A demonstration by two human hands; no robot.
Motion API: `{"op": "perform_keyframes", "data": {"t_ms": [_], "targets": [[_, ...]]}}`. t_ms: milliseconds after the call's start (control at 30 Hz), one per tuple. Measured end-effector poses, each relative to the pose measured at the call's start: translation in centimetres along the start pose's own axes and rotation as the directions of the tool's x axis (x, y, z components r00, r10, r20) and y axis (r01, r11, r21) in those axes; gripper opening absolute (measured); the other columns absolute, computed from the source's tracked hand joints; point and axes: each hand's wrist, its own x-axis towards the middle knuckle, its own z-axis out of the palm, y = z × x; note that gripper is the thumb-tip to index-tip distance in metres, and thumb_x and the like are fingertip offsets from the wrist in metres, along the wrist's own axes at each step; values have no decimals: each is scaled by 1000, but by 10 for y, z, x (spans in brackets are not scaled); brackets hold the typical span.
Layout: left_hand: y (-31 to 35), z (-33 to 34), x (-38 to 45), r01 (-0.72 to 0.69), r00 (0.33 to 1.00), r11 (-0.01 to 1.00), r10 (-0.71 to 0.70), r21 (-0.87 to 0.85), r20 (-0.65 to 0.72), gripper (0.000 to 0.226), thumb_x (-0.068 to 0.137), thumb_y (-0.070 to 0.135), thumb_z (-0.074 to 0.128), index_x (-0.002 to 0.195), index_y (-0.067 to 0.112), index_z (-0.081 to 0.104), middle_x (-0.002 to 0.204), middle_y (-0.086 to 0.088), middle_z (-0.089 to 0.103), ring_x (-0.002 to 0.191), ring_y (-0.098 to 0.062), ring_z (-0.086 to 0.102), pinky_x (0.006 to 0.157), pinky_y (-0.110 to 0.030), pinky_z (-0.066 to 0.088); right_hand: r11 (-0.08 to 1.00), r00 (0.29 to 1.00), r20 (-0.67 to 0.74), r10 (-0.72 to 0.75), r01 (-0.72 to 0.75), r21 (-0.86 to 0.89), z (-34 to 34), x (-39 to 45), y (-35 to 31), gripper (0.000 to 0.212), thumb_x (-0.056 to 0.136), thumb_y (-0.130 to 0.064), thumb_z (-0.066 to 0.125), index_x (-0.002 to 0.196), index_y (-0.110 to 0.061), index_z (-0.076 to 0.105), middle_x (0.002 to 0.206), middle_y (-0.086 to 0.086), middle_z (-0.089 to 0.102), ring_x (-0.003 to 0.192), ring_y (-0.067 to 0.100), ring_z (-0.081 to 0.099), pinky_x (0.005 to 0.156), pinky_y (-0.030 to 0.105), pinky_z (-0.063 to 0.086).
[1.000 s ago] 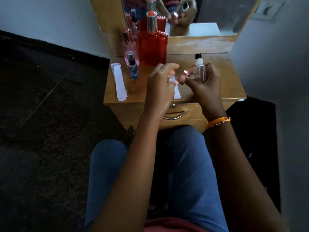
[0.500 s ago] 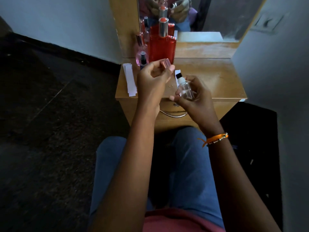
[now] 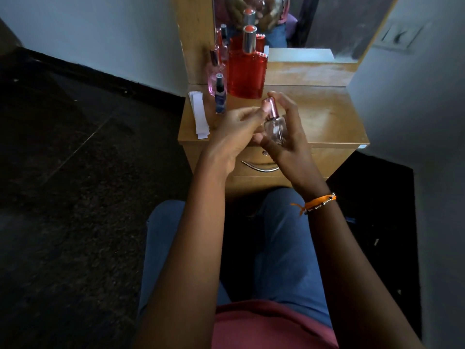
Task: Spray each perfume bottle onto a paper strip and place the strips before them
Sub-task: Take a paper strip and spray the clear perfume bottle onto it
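My right hand (image 3: 289, 137) grips a small clear perfume bottle (image 3: 275, 129) above the front edge of the wooden dresser (image 3: 327, 117). A pink metallic cap (image 3: 269, 105) sits on the bottle's neck. My left hand (image 3: 234, 132) has its fingertips on that cap. At the back left stand a large red bottle (image 3: 247, 71), a pink bottle (image 3: 216, 76) and a small dark blue spray bottle (image 3: 220, 96). A stack of white paper strips (image 3: 200, 114) lies at the dresser's left edge. My hands hide any strip on the dresser beneath them.
A mirror (image 3: 302, 21) rises behind the bottles and reflects them. A drawer with a curved metal handle (image 3: 260, 167) is below the top. A grey wall (image 3: 415, 109) closes in on the right; dark floor (image 3: 75, 172) spreads to the left. My knees are under the dresser front.
The pink cap, held apart in my left hand half a second ago, now sits on the clear bottle. The bottle has come upright in my right hand.
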Motion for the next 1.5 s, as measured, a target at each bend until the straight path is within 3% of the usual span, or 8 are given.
{"op": "perform_keyframes", "data": {"t_ms": [133, 333, 467, 567, 733, 900, 1267, 1500], "targets": [[-7, -7, -5, 24, 987, 1000, -25, 13, 156, 31, 94, 12, 49, 124, 12, 54, 109, -3, 64, 94, -10, 64, 73, -17, 55, 998, 992, -119, 44, -38, 47, 0, -1, 1, 53, 96, -13, 50, 142, -18, 26, 93, -3, 56, 74, 6, 57, 63, 24, 50], [-12, 13, -1, -138, 989, 981, 129, 137, 69, 41, 82, 7, 66, 121, 17, 60, 103, -5, 69, 93, -14, 68, 86, -36, 55, 995, 971, -234, 42, -21, 94, 5, 2, -5, 34, 103, -21, 32, 137, -27, 31, 113, 28, 54, 101, 43, 62, 82, 47, 55], [-26, 22, 3, -249, 959, 908, 279, 337, -44, 36, 78, 12, 71, 113, 15, 64, 94, 3, 68, 86, -1, 62, 77, -21, 54, 991, 918, -391, 70, -17, 136, -2, 6, -6, 15, 94, -12, 45, 107, -16, 50, 100, 7, 57, 89, 18, 59, 80, 37, 49], [-32, 23, 5, -256, 947, 893, 309, 371, -90, 36, 79, 12, 70, 114, 13, 62, 94, 6, 63, 81, 5, 57, 67, -7, 49, 994, 924, -374, 74, -37, 105, -9, 9, -6, 19, 87, -6, 56, 96, -22, 53, 95, 5, 60, 91, 20, 57, 85, 41, 46], [-28, 25, 6, -215, 955, 937, 261, 274, -143, 51, 76, 4, 70, 123, 14, 53, 103, 1, 63, 91, -8, 62, 77, -22, 54, 985, 966, -215, 145, -120, 127, -20, 5, 1, 35, 85, -5, 66, 114, -17, 49, 109, 9, 61, 99, 22, 62, 88, 36, 53], [-27, 25, 9, -220, 951, 941, 266, 257, -157, 54, 76, 8, 72, 124, 12, 49, 114, -1, 62, 98, -7, 60, 79, -15, 49, 981, 978, -88, 190, -186, 52, -32, 7, 5, 27, 82, -4, 67, 107, -8, 57, 104, 14, 65, 98, 26, 63, 84, 41, 53], [-57, 35, 15, -190, 946, 544, 324, 817, 4, 37, 95, 14, 42, 131, 21, 48, 146, 0, 40, 141, -27, 20, 115, -46, 9, 979, 973, -201, 114, -145, -144, -44, 66, 13, 28, 82, -2, 67, 106, -9, 55, 102, 4, 62, 98, 22, 60, 92, 40, 50], [-63, 32, 23, -192, 944, 565, 331, 802, -7, 42, 94, 7, 39, 133, 22, 47, 146, 4, 40, 143, -25, 15, 115, -44, 2, 964, 979, -170, 110, -147, -222, -40, 81, 25, 32, 82, 0, 66, 112, 1, 56, 105, 5, 61, 97, 20, 60, 86, 26, 49]]}}
